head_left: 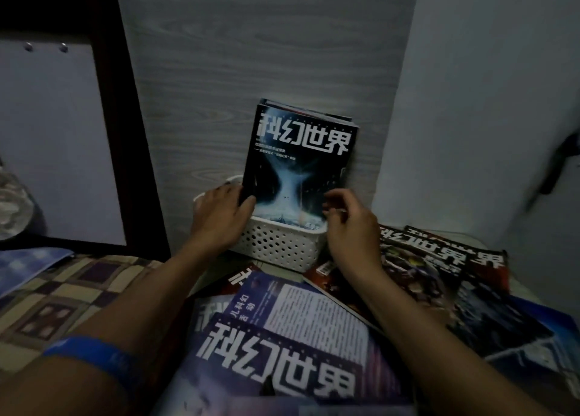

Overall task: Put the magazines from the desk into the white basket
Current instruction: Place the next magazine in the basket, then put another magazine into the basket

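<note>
We see a grey wood-grain wall [251, 54] filling the far side, with a black-framed board [56, 126] leaning at the far left. Near us, loose magazines [282, 346] lie spread and overlapping across the tabletop, running from the near middle out to the right, where more covers [439, 258] fan toward the wall. A checked cloth [62, 290] covers the near left. At the far middle, against the wall, stands the white basket [282, 246], perforated on its side. A dark magazine [298, 164] stands upright in it, its lower edge inside the basket, with other issues [314, 112] stacked just behind it. Our left hand [219, 217] rests on the basket's left rim, thumb pressed against the standing magazine's left edge and fingers behind it, so it grips that edge. Our right hand [348, 224] is just beside the magazine's lower right corner, fingers loosely curled and part open; we cannot tell whether it touches the cover. A blue wristband [94, 359] circles the left forearm at the near left.
</note>
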Demonstrator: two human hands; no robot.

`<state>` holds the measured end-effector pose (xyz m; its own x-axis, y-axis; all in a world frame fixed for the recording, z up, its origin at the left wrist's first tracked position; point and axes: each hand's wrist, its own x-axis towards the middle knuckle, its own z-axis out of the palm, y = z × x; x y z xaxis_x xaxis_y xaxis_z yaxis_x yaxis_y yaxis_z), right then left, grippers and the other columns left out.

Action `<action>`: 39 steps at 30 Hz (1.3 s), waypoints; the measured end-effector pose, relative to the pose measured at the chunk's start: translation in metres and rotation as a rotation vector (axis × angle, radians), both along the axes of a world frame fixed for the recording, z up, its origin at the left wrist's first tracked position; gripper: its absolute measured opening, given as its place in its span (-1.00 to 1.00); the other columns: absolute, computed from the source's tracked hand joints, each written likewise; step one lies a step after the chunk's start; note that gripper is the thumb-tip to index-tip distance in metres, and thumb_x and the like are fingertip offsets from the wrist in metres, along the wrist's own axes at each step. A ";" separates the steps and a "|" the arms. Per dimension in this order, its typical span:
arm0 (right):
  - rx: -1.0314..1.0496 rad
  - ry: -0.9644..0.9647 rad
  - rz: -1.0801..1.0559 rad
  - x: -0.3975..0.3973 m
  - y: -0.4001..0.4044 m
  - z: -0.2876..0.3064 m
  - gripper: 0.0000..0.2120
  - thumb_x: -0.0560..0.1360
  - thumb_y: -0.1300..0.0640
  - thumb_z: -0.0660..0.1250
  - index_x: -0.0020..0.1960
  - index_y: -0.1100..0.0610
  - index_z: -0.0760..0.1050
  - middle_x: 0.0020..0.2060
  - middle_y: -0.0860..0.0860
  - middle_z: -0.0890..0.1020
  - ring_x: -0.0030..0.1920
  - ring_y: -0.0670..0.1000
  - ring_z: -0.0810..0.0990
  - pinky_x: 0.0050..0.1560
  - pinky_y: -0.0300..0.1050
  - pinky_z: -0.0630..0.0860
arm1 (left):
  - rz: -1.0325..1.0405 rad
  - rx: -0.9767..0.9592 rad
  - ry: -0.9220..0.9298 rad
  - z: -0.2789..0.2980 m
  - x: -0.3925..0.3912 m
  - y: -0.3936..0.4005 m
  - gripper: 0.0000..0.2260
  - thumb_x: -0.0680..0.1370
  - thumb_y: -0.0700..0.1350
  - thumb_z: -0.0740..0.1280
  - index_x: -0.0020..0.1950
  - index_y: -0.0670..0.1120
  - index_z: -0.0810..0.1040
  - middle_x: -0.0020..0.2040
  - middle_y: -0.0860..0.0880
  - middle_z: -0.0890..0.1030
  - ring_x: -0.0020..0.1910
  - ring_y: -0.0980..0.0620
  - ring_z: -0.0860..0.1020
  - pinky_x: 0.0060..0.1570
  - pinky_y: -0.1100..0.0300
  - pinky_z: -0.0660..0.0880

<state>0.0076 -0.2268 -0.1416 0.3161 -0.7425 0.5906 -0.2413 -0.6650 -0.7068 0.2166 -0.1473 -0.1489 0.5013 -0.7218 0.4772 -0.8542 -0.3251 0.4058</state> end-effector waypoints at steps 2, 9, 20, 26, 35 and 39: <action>0.031 0.091 0.179 -0.014 0.005 0.001 -0.61 0.59 0.23 0.24 0.37 -0.05 0.40 0.25 0.01 0.58 0.17 -0.02 0.55 0.18 0.07 0.56 | -0.040 0.055 -0.005 -0.004 -0.009 0.014 -0.50 0.62 0.18 -0.06 0.43 -0.03 0.36 0.45 -0.18 0.40 0.44 -0.17 0.30 0.44 -0.14 0.09; -0.005 0.851 0.205 -0.103 0.019 -0.012 -0.14 0.36 -0.39 0.32 0.54 -0.17 0.06 0.55 0.00 0.18 0.52 0.10 0.18 0.47 0.12 0.21 | -0.060 0.321 -0.048 -0.009 -0.053 0.067 -0.22 0.53 0.22 0.29 0.60 -0.02 -0.03 0.63 -0.07 -0.02 0.55 -0.14 0.10 0.49 -0.12 0.16; -0.558 0.901 0.033 -0.170 0.059 -0.006 -0.81 0.54 0.06 0.20 0.07 0.07 0.52 -0.06 0.11 0.67 -0.10 0.14 0.63 -0.24 -0.09 0.33 | -0.258 0.031 0.479 -0.011 -0.192 0.097 -0.79 0.57 0.11 0.31 0.11 0.05 0.59 -0.01 0.07 0.68 -0.06 0.09 0.63 0.00 0.08 0.58; -0.558 0.454 0.052 -0.217 0.087 -0.009 -0.78 0.53 0.18 0.36 0.17 0.11 0.61 -0.09 0.07 0.74 -0.23 0.06 0.70 -0.25 -0.10 0.61 | -0.213 -0.264 1.124 0.005 -0.194 0.100 -0.58 0.60 0.19 0.20 0.07 -0.12 0.65 -0.06 -0.14 0.72 -0.08 -0.13 0.68 -0.08 -0.04 0.59; -0.065 0.534 0.449 -0.244 0.118 -0.009 -0.61 0.51 -0.35 0.15 0.25 -0.26 0.50 0.09 -0.46 0.58 0.08 -0.33 0.57 0.06 -0.17 0.56 | -0.408 0.110 1.237 0.008 -0.187 0.111 -0.85 0.50 -0.27 0.33 0.00 -0.19 0.67 -0.06 -0.21 0.73 -0.17 -0.14 0.70 -0.08 0.02 0.59; 0.224 0.220 0.169 -0.227 0.110 0.005 -0.28 0.31 -0.35 0.36 0.41 -0.32 0.21 0.24 -0.35 0.41 0.05 -0.28 0.53 -0.08 -0.23 0.50 | -0.667 -0.113 1.171 0.001 -0.175 0.123 -0.75 0.52 -0.24 0.37 0.19 -0.09 0.62 0.09 -0.24 0.68 0.03 -0.23 0.67 0.00 -0.07 0.59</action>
<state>-0.2198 -0.1167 -0.1368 0.5469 -0.7723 0.3234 -0.3039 -0.5430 -0.7828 0.0413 -0.0239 -0.1483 0.2231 -0.9709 0.0871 0.0282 0.0957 0.9950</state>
